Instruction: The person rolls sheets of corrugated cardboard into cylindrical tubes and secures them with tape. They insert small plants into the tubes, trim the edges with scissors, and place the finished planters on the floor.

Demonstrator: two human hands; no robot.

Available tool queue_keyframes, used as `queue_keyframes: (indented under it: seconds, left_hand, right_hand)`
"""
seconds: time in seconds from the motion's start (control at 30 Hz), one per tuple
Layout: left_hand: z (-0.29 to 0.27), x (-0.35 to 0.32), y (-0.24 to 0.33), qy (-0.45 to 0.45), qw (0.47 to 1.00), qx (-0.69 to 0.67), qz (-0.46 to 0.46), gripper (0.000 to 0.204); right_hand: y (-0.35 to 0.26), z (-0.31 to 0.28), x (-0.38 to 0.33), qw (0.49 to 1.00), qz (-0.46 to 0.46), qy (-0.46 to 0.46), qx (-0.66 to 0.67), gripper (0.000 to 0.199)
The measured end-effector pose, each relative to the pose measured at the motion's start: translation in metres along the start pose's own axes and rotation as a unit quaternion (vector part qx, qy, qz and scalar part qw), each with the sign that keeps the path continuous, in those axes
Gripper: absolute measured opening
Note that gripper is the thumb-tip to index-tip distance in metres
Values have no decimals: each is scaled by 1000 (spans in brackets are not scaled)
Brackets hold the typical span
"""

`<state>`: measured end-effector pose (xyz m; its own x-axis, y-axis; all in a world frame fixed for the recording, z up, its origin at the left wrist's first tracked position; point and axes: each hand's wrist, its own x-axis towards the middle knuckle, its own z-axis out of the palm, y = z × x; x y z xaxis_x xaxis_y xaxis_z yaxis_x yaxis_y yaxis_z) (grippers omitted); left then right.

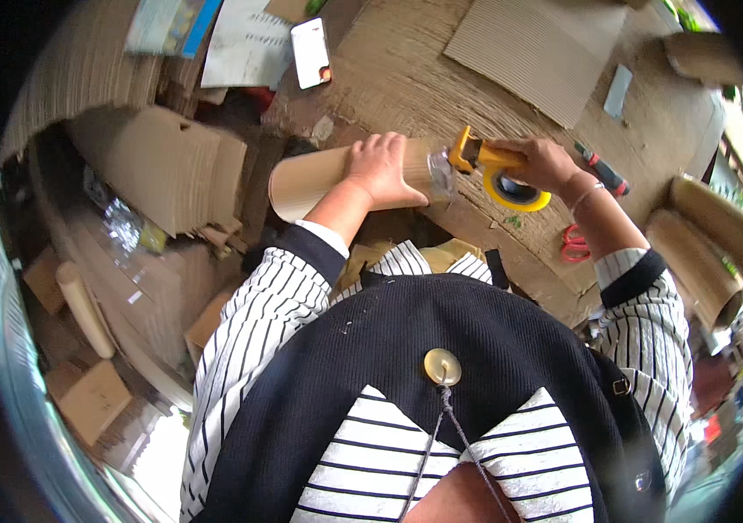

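The left hand [378,172] holds a cardboard roll [315,179] by the worktop's [398,74] near edge; the right hand [546,166] grips a tape dispenser [498,159].

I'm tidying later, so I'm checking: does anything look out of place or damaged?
At left, a crumpled shiny wad, perhaps plastic, shows beside stacked cardboard; it looks odd because it resembles discarded scrap.

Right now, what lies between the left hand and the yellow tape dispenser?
In the head view, the right end of the cardboard roll lies between the left hand and the dispenser, with what looks like clear tape on it.
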<state>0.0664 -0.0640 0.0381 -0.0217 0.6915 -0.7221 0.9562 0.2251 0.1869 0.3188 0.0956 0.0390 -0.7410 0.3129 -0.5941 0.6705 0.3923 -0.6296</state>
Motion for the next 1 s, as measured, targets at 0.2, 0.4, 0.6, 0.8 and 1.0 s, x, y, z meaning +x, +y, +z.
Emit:
queue_keyframes:
  seconds: [0.2,0.4,0.6,0.8,1.0]
  left_hand:
    - [6,26,26,133,981,98,104,118]
    - [-9,63,3,76,991,30,103,114]
    - [-13,62,5,49,994,29,92,116]
    - [-24,71,3,11,994,-12,110,116]
    - [-47,117,-43,-38,972,-206,104,111]
  right_hand:
    - [42,41,25,953,32,49,298,55]
    - [38,120,-24,851,56,91,514,60]
    - [16,169,-134,796,99,41,596,58]
    - [-17,152,-16,916,42,-79,391,56]
    - [-118,151,40,984,-26,-153,85,55]
